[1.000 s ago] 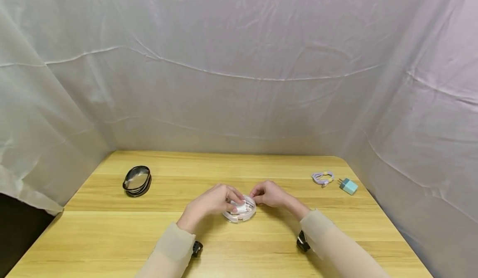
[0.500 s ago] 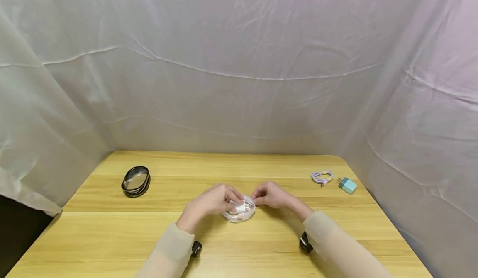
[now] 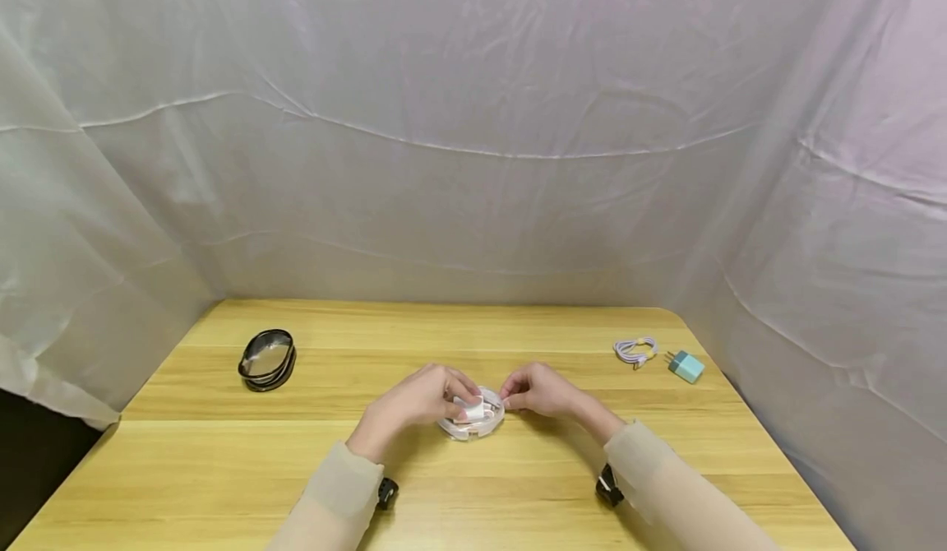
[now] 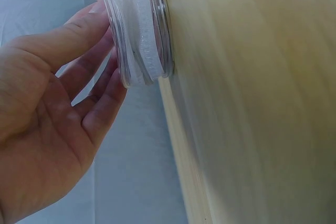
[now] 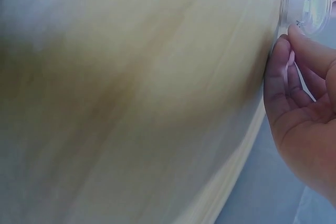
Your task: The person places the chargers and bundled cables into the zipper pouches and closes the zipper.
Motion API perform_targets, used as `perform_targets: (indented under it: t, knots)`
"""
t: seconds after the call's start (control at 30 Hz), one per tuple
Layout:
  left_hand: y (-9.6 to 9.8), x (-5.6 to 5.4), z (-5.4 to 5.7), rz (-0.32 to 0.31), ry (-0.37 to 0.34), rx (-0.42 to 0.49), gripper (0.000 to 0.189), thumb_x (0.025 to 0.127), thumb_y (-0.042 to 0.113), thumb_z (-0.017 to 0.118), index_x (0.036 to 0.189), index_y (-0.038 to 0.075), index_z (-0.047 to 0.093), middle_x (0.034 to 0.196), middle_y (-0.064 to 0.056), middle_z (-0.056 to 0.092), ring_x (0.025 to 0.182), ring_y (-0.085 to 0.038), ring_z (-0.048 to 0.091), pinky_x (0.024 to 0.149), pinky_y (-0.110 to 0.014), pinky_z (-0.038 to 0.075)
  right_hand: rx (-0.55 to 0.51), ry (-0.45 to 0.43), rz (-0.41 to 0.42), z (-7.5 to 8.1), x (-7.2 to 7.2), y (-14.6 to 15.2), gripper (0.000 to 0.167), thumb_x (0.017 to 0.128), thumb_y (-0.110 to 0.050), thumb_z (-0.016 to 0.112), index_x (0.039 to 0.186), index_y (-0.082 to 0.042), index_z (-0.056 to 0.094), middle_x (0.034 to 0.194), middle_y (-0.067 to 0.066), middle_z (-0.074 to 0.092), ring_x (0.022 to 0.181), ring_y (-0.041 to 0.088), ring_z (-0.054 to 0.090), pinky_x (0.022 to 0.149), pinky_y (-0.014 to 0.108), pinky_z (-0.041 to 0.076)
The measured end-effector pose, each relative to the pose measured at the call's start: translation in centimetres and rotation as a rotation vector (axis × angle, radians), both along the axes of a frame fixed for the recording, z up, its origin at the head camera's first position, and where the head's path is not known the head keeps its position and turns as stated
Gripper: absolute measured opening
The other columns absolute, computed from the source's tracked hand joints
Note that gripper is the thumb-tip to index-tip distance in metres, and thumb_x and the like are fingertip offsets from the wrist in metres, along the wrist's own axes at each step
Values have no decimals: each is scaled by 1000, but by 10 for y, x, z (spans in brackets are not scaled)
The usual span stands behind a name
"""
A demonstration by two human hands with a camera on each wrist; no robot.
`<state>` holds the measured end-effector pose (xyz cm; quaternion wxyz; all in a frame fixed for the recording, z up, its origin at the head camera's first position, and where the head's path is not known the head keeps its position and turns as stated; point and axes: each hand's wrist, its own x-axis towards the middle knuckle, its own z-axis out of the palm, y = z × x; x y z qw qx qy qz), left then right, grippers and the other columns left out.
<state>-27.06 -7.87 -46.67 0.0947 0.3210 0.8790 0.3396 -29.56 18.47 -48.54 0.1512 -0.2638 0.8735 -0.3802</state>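
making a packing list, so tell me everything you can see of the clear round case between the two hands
The clear round case looks like glossy plastic, its side layered in thin ridges. White material shows through the wall, and a squarish white piece shows from above. It lies roughly flat near the middle of the wooden table. The left hand rests fingertips on its upper face; the right hand pinches at its right edge. Whether it is closed is unclear.
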Motion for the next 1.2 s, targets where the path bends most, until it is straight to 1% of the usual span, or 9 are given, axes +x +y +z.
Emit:
perform_targets:
  t: [0.23, 0.4, 0.5, 0.63, 0.73, 0.8, 0.97, 1.03, 1.2]
  knots:
    - [-1, -1, 0, -27, 3, 16, 24, 86, 3, 82, 109, 8, 81, 126, -3, 74, 119, -27, 67, 101, -43, 56, 1, 2, -28, -1, 0, -2, 5, 93, -5, 76, 94, -1, 74, 79, 1, 70, 67, 11, 59, 58, 20, 51]
    - [-3, 1, 3, -46, 5, 16, 26, 84, 4, 83, 110, 7, 81, 125, -4, 74, 116, -27, 68, 98, -40, 57, 4, 16, -36, -1, -1, -5, 5, 93, -6, 76, 93, -1, 75, 77, 0, 70, 64, 10, 57, 56, 19, 48]
    - [-3, 2, 5, -55, 4, 6, 27, 84, 4, 84, 110, 7, 81, 124, -4, 74, 113, -25, 69, 96, -37, 58, 10, 23, -40, 0, -3, -8, 5, 93, -6, 76, 93, -1, 75, 77, 0, 70, 64, 9, 57, 56, 18, 48]
    - [-3, 3, 8, -57, -8, -10, 25, 85, 5, 84, 110, 7, 81, 121, -2, 74, 107, -20, 69, 91, -31, 58, 9, 22, -41, 1, -4, -12, 3, 93, -4, 75, 95, -1, 76, 79, -1, 71, 65, 10, 58, 58, 18, 48]
    - [-3, 3, 9, -60, -9, -10, 25, 85, 4, 84, 109, 6, 81, 118, -1, 73, 104, -19, 68, 88, -29, 58, -3, 21, -41, 1, -5, -16, 3, 93, -1, 73, 94, -2, 76, 79, -2, 71, 66, 10, 58, 58, 18, 48]
    - [-2, 3, 9, -64, 1, -15, 26, 84, 4, 84, 110, 6, 80, 120, -1, 72, 106, -20, 67, 90, -30, 57, -13, 20, -42, 1, -6, -18, 3, 93, -1, 73, 94, -1, 76, 79, -2, 71, 66, 10, 58, 59, 17, 48]
    - [-1, 3, 6, -72, 28, -28, 32, 82, 3, 85, 113, 7, 80, 128, -3, 71, 119, -25, 65, 99, -36, 56, -42, -1, -40, -3, -10, -21, 4, 92, 1, 73, 94, 4, 75, 79, 1, 71, 64, 10, 56, 57, 16, 46]
    - [-1, 3, 5, -71, 27, -28, 32, 83, 3, 85, 114, 7, 79, 129, -3, 71, 120, -25, 65, 99, -35, 56, -46, -8, -43, -3, -11, -22, 3, 92, 2, 73, 94, 4, 75, 79, 1, 71, 65, 10, 56, 57, 16, 46]
    - [-1, 4, 6, -59, 12, -23, 31, 83, 4, 84, 114, 6, 79, 128, -2, 71, 115, -24, 66, 94, -31, 57, -54, -17, -46, -4, -12, -22, 4, 92, 1, 73, 93, 5, 74, 79, -1, 71, 65, 9, 56, 57, 16, 47]
